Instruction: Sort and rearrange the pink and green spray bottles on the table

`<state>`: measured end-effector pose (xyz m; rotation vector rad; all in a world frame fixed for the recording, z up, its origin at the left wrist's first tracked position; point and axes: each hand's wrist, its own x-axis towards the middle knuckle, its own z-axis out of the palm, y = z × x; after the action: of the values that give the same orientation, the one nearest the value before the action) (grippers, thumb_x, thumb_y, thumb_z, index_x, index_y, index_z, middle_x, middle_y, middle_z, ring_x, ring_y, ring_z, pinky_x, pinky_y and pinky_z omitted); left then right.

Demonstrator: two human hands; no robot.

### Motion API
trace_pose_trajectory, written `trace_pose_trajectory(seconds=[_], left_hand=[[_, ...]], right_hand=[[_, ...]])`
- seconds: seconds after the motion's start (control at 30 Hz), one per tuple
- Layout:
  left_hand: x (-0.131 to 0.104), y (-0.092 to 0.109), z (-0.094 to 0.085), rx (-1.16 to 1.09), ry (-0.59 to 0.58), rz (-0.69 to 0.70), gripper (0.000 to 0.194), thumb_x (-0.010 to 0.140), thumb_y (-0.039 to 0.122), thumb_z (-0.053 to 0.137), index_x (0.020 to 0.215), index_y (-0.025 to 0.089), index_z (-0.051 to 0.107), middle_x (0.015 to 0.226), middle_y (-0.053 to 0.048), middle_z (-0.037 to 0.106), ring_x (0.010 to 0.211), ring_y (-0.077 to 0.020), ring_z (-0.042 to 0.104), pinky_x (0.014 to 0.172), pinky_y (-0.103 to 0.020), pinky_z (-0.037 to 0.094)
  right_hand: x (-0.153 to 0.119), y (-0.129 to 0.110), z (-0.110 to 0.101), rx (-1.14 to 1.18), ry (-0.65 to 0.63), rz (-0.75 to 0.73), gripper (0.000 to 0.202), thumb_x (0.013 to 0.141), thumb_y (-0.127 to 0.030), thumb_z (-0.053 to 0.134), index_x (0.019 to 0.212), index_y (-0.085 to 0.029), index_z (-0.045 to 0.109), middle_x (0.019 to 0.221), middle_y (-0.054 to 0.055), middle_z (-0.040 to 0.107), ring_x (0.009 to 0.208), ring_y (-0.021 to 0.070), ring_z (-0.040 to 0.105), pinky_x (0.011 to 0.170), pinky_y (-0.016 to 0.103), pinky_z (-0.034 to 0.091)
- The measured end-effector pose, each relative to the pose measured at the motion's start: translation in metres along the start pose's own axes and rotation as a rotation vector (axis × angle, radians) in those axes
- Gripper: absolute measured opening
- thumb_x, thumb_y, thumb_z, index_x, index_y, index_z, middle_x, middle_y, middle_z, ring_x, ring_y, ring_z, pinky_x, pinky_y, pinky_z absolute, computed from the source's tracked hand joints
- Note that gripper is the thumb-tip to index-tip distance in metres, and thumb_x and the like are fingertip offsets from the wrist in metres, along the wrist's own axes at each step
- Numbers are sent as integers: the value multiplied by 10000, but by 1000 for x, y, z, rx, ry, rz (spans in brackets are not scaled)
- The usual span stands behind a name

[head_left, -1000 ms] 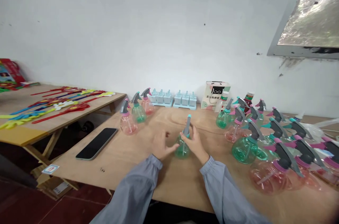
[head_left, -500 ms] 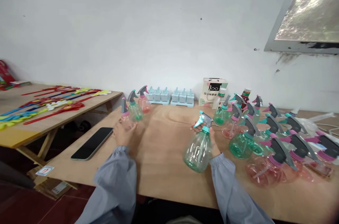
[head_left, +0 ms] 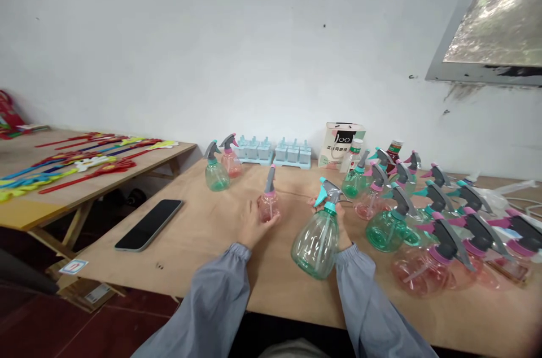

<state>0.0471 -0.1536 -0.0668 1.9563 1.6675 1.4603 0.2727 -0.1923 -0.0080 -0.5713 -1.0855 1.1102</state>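
My left hand [head_left: 254, 223] is closed around a small pink spray bottle [head_left: 269, 204] with a grey and pink trigger head, over the middle of the table. My right hand [head_left: 342, 225] grips a larger green spray bottle [head_left: 315, 245] by its neck; its turquoise trigger points left and the bottle tilts a little. Some of the right fingers are hidden behind the spray head. At the back left stand a green spray bottle [head_left: 217, 173] and a pink spray bottle [head_left: 231, 161]. Beside my right hand is a group of several pink and green spray bottles [head_left: 386, 234].
A black phone [head_left: 149, 225] lies on the wooden table [head_left: 199, 273]. Pale blue ice-pop moulds [head_left: 293, 153], a paper bag [head_left: 334, 149] and a red-capped bottle stand by the wall. Colourful cut-out pieces [head_left: 91, 169] cover another table at left.
My left hand has carried the small pink spray bottle rightward from beside the back-left bottles to the table's middle. My right hand keeps the green spray bottle in nearly the same place.
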Motion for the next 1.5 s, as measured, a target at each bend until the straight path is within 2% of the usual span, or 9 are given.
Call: trace_pose_trajectory(seconds=[0.2,0.4,0.57,0.63,0.87,1.0,1.17,1.33,1.5], left_hand=[[-4,4,4,39,-4,50,758,700,488,792,1337,207,493,1094,-95,567,1069,-318,620,936,-488,516],[-3,4,3,43,-16,37,773,693,493,796,1341,192,500,1099,-99,572,1095,-319,612,950,-478,504],[-3,5,2,17,-33,36,753,707,486,786,1338,187,501,1109,-108,571,1102,-314,610,967,-477,496],[-3,4,2,8,-37,35,757,706,488,784,1341,190,496,1116,-106,571,1103,-313,610,968,-477,497],[-3,5,2,19,-34,33,758,710,475,779,1343,183,481,1117,-95,569,1096,-300,612,961,-468,514],[-3,4,3,41,-17,52,754,705,450,789,1340,187,480,1101,-90,577,1087,-295,620,949,-455,523],[-3,3,3,53,-19,56,742,708,429,786,1336,184,477,1112,-96,579,1085,-295,621,943,-455,524],[-2,3,3,41,-31,56,737,710,425,784,1334,184,474,1108,-93,572,1090,-293,614,953,-453,517],[-2,3,3,24,-43,50,746,706,441,783,1333,182,473,1100,-89,567,1081,-290,612,955,-455,518]], right_hand=[[-2,-2,3,-108,-54,55,883,695,-975,286,1096,-304,697,1081,98,716,1044,300,682,973,531,525],[-4,-5,1,-99,-70,7,677,709,-869,533,981,-273,705,1037,99,731,1074,314,678,1007,509,507],[2,-1,0,-22,-160,10,660,668,-832,624,996,-267,713,978,95,747,1082,324,687,982,520,524],[6,1,-3,-29,-132,-8,617,634,-799,686,930,-260,715,943,95,755,1064,324,694,974,501,530],[21,6,-22,-90,138,-81,538,606,-717,757,821,-227,698,858,82,765,912,289,726,865,436,563],[28,9,-34,-266,262,-206,441,678,-551,789,953,-213,719,973,85,767,973,249,705,903,412,542],[31,14,-44,-503,297,-311,601,698,-446,799,1248,-245,661,1130,80,731,1047,234,679,955,443,539],[34,31,-56,-656,314,-400,679,788,-494,720,1393,-231,555,1312,119,648,1166,255,632,1067,499,465],[40,59,-71,-935,297,-454,959,721,-640,751,1475,-161,401,1424,209,517,1313,332,502,1103,531,401]])
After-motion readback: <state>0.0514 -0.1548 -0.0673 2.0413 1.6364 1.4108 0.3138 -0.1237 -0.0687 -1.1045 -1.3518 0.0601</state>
